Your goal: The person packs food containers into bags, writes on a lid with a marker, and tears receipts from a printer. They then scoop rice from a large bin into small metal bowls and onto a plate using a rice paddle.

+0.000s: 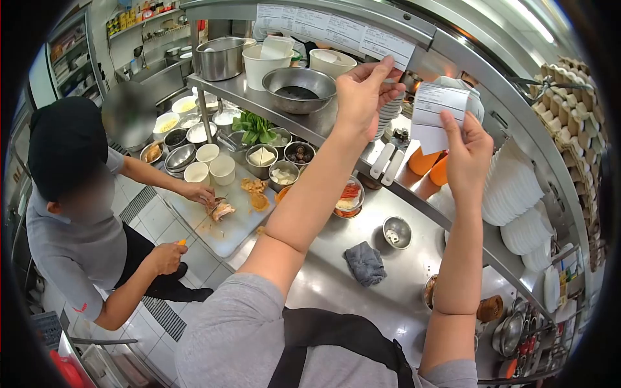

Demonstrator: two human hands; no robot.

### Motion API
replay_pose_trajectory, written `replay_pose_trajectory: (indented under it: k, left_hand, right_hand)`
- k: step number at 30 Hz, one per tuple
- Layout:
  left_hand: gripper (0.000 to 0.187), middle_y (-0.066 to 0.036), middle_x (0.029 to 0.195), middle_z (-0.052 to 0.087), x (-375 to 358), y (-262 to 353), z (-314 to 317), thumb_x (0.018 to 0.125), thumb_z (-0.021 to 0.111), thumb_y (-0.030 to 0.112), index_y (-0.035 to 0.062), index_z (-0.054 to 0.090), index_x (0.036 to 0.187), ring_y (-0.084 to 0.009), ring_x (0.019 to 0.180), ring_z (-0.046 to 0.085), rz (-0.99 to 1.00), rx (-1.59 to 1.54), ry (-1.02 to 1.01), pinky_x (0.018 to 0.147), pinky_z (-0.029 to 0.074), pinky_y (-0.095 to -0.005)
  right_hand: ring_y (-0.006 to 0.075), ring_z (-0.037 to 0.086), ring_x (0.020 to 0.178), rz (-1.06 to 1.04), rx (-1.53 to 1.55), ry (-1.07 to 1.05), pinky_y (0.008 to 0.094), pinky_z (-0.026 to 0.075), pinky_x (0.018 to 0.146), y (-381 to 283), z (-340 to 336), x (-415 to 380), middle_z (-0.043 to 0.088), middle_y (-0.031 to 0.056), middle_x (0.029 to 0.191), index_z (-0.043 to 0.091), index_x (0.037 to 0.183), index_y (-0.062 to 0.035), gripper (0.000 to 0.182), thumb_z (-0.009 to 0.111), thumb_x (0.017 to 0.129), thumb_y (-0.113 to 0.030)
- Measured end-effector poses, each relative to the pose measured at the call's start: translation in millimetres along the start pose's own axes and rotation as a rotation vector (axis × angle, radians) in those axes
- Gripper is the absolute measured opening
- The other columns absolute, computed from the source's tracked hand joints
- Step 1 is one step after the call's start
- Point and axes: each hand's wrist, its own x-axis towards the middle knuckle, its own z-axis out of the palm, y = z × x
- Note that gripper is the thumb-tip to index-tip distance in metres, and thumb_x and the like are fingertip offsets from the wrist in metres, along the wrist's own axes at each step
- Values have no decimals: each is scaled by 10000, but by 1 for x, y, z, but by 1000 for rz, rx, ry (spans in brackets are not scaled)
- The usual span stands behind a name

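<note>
My left hand (pixel 367 94) is raised to the ticket rail, its fingers closed at the lower edge of a printed order ticket (pixel 387 44) hanging there. Part of the grip is hidden behind the fingers. To its right, my right hand (pixel 469 149) pinches another order ticket (pixel 438 103) between thumb and fingers, print facing me. More order tickets (pixel 310 22) hang in a row along the rail. Under my left forearm stands the steel shelf with a metal bowl (pixel 299 90) on it.
At left a co-worker (pixel 77 174) handles food on a white cutting board (pixel 226 236) and holds an orange-handled tool. A grey cloth (pixel 365 264) and a small metal bowl (pixel 396 232) lie on the steel counter. Stacked plates (pixel 517 187) and egg trays (pixel 569 116) stand right.
</note>
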Motion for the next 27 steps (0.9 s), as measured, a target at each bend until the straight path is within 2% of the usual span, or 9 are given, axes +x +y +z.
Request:
replay_pose_trajectory:
  k: [1,7,10,12,14,16,17,24,27]
  left_hand:
    - [231,-109,862,697,-1,0,5,871,761,209,11,654,922,-172,659,675,44,-30,32,579,543,-250]
    - [225,-66,738,668,12,11,1,856,776,197,11,657,813,-117,500,604,203,52,142,442,445,-202]
    - [248,-56,688,660,16,18,-5,855,777,186,6,654,737,-87,437,545,238,120,189,402,381,-192]
    - [214,-62,697,672,20,15,-13,870,757,151,7,657,747,-73,431,524,202,52,217,390,371,-197]
    - [174,-78,738,685,25,12,-21,881,736,113,-12,670,779,-94,497,568,159,4,205,448,444,-222]
    - [142,-96,778,691,27,12,-21,882,724,88,-39,682,836,-132,599,626,206,-59,192,535,511,-267]
    - [157,-110,816,693,25,14,-22,876,727,83,-68,682,884,-162,681,659,215,-35,197,596,534,-298]
    - [206,-92,880,695,23,20,-25,913,645,160,-31,666,987,-150,708,664,111,-153,106,582,510,-275]
    - [330,-65,904,686,22,18,-30,933,589,307,-3,654,1027,-128,759,650,100,-10,66,620,488,-264]
  right_hand:
    - [99,546,749,10,5,1,259,450,683,-3,-3,0,614,62,831,661,973,76,216,619,954,-135]
    - [118,555,695,-63,-91,-98,259,444,651,-18,-2,11,616,77,818,667,979,65,188,631,936,-115]
    - [132,566,692,-296,-86,-144,262,445,641,-32,21,21,622,86,818,679,963,56,163,648,914,-96]
    - [131,567,690,-412,153,-20,262,442,632,-40,40,27,628,81,825,693,949,41,145,666,893,-89]
    - [139,614,747,-257,114,-6,267,477,681,-31,60,32,668,90,875,690,981,63,177,666,903,-95]
    - [183,665,833,509,884,-42,291,516,771,-13,79,35,690,131,962,652,1048,106,243,655,919,-99]
    - [226,678,916,568,942,-44,331,532,844,-12,80,34,677,182,1031,592,1102,148,306,642,930,-99]
    - [234,666,955,642,940,-93,371,524,851,-21,72,36,666,187,1071,588,1122,138,321,649,909,-94]
    - [228,664,973,630,926,-67,388,536,818,-23,72,43,663,154,1090,587,1162,89,323,656,917,-110]
